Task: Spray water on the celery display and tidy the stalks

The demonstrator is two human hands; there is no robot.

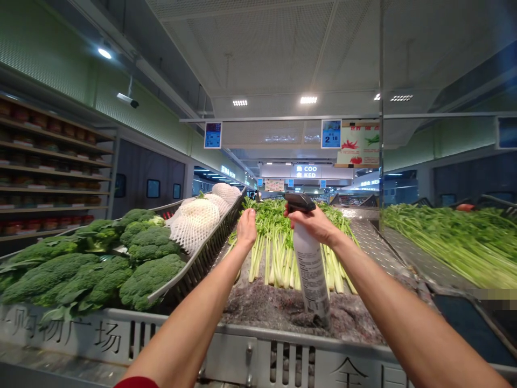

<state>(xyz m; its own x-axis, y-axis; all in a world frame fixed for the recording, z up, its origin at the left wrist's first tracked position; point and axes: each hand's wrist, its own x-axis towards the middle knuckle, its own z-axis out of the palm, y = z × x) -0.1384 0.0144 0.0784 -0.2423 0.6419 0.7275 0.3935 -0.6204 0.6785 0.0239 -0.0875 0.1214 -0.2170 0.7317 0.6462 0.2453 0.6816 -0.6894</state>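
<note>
The spray bottle (310, 264) is in your right hand (317, 223), grasped at its neck just below the black trigger head (299, 202), upright with a slight tilt, in front of the celery (278, 258). Your left hand (246, 229) is released, holding nothing you can see, raised at the left side of the celery. To your left, a black slatted divider (202, 253) runs between the celery and the broccoli (151, 242), with white netted produce (196, 218) beside it. A metal rail (226, 347) crosses in front of you.
</note>
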